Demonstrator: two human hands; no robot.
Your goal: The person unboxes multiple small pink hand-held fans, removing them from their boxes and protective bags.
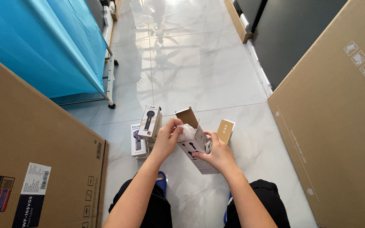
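Box: I hold a small white box (197, 148) in front of my knees, above the floor (199, 76). Its brown flap is open and points up and away from me.
Long axis: the box is tilted; the open end is far from me and to the left, the closed end comes down toward my right side.
Left hand (165, 139): its fingers (175, 125) are at the open mouth and pinch a white, thin wrapping (186, 131) that shows inside. This hand is the nearer one to the opening.
Right hand (218, 153): it is closed around the lower body of the box from the right side and supports it.
Direction: the wrapping lies along the box axis, so it is up and away from the right hand, directly under the left fingers.
Other boxes: two white boxes (148, 123) just left of my left hand, one on the floor; a tan box (225, 130) just behind my right hand.
Sides: big cardboard cartons (30, 139) on both sides; blue cloth (43, 42) at far left.
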